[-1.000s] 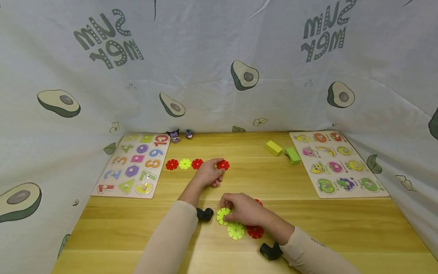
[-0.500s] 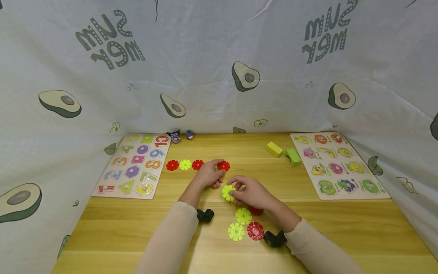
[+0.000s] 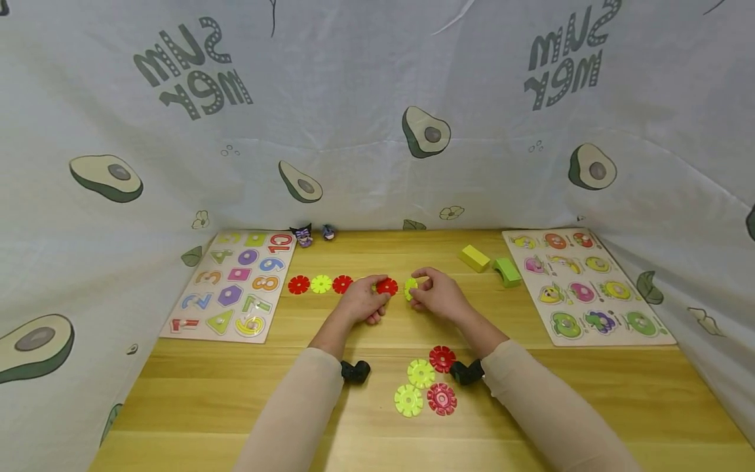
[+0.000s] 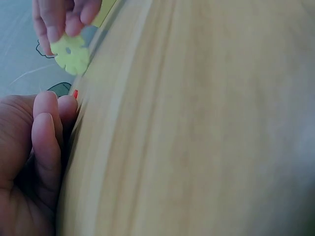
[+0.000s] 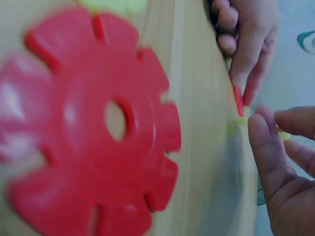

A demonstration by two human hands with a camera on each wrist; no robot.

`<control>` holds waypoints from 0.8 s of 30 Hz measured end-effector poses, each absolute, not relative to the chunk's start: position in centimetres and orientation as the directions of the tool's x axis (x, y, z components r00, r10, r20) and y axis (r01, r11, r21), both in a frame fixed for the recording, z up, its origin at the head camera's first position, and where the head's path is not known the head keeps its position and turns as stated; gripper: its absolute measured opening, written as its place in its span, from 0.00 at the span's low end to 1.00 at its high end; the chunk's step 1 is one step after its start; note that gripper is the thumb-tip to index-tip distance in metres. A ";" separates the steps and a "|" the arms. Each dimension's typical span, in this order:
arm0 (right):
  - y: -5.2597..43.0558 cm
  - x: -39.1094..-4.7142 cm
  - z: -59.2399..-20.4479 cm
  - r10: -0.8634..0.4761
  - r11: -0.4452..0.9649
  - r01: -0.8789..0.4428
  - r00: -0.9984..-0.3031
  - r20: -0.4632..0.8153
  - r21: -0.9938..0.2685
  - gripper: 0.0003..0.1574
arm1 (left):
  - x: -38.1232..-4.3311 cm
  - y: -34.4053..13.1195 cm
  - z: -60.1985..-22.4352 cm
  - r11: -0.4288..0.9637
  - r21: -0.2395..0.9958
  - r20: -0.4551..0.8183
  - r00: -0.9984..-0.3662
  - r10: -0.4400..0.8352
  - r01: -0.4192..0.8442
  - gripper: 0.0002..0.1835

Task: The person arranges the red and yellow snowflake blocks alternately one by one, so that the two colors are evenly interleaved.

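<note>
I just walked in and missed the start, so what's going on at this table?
Someone's right hand pinches a tilted yellow disc just past the right end of a row of red and yellow discs. Their left hand holds the red disc at that end. Two loose yellow discs and two red ones lie closer in, apart from the row.

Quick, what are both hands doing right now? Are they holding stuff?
Left hand: closed, holding a red notched disc.
Right hand: closed, pinching a yellow-green notched disc.

The head camera faces forward and down over the surface (image 3: 206, 393); both wrist views, far closer, share the yellow disc (image 4: 73, 58).
</note>
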State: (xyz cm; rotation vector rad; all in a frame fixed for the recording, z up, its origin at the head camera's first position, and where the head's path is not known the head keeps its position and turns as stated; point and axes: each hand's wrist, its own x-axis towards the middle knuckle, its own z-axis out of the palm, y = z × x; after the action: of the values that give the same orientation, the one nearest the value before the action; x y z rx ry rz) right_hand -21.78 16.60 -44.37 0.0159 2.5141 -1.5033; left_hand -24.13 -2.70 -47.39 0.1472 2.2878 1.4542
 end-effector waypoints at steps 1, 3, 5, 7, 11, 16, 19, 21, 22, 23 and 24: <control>16.7 -22.0 -44.5 -0.089 0.501 0.122 -0.978 -0.191 -0.857 0.25 | -24.1 -2.7 -47.4 0.442 0.887 -0.293 -0.903 0.313 -0.135 0.26; 16.9 -22.4 -44.7 -0.073 0.560 0.125 -0.977 -0.200 -0.819 0.27 | -24.1 -2.7 -47.4 0.435 0.891 -0.291 -0.901 0.321 -0.133 0.26; 17.1 -22.7 -44.8 -0.066 0.635 0.111 -0.978 -0.197 -0.764 0.29 | -24.1 -2.7 -47.4 0.430 0.893 -0.291 -0.899 0.327 -0.132 0.26; 17.4 -22.9 -45.0 -0.065 0.707 0.090 -0.979 -0.191 -0.701 0.32 | -24.1 -2.7 -47.4 0.429 0.894 -0.288 -0.899 0.330 -0.128 0.27; 17.9 -23.2 -45.0 -0.090 0.783 0.029 -0.983 -0.159 -0.621 0.35 | -24.1 -2.6 -47.3 0.434 0.893 -0.280 -0.902 0.328 -0.120 0.27; 18.3 -23.4 -45.3 -0.099 0.797 0.013 -0.983 -0.152 -0.604 0.35 | -24.1 -2.7 -47.3 0.439 0.891 -0.280 -0.902 0.327 -0.117 0.27; 18.7 -23.6 -45.7 -0.103 0.782 0.024 -0.981 -0.167 -0.623 0.35 | -24.0 -2.7 -47.3 0.445 0.888 -0.281 -0.903 0.326 -0.116 0.27; 19.0 -23.8 -45.9 -0.110 0.769 0.026 -0.979 -0.172 -0.639 0.34 | -24.0 -2.7 -47.2 0.443 0.889 -0.285 -0.902 0.325 -0.121 0.27; 19.1 -23.8 -46.0 -0.116 0.766 0.024 -0.978 -0.175 -0.643 0.33 | -24.0 -2.8 -47.2 0.441 0.889 -0.286 -0.901 0.325 -0.123 0.27; 19.2 -23.9 -46.0 -0.124 0.763 0.020 -0.976 -0.177 -0.646 0.32 | -24.0 -2.8 -47.2 0.440 0.889 -0.288 -0.901 0.325 -0.125 0.27; 19.2 -23.9 -46.0 -0.134 0.763 0.010 -0.976 -0.174 -0.646 0.30 | -24.1 -2.8 -47.2 0.437 0.890 -0.289 -0.901 0.325 -0.127 0.27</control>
State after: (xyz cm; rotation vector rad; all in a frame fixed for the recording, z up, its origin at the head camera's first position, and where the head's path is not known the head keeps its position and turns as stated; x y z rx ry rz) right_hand -23.94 19.20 -45.96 -0.0978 2.7489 -1.0098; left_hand -24.06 -2.82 -47.21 0.1673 2.2745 1.4617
